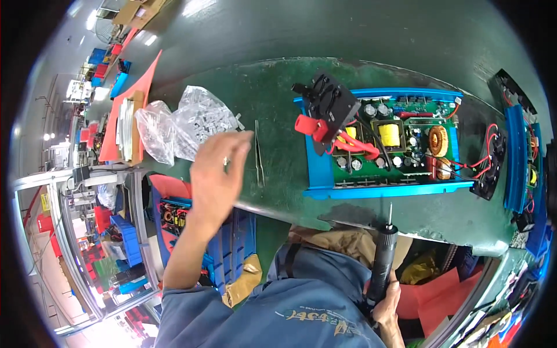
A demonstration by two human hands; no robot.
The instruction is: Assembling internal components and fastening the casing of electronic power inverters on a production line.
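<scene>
Electric screwdriver: we hold the black electric screwdriver (383,264) in the right hand (387,308), its grip closed round the lower handle; its long axis runs near to far, and the bit (390,216) points away from us.
Blue chassis: we see the blue chassis (389,191) on the worktop (278,93), far of the bit, its long axis left to right; the bit's tip looks apart from the near rail, and the right hand is the nearer one.
Circuit board: the populated circuit board (415,133) lies face up between the chassis rails; the black end panel (332,104) stands tilted at its left end, red leads beside it.
Left hand: our left hand (214,174) is well left of the chassis, its fingers bent; we cannot tell whether that grip holds anything.
Parts bag: the clear bag of small grey parts (212,119) lies just far of the left hand; contact is unclear.
Tweezers: we find the tweezers (259,162) just right of that hand, lying near to far.
</scene>
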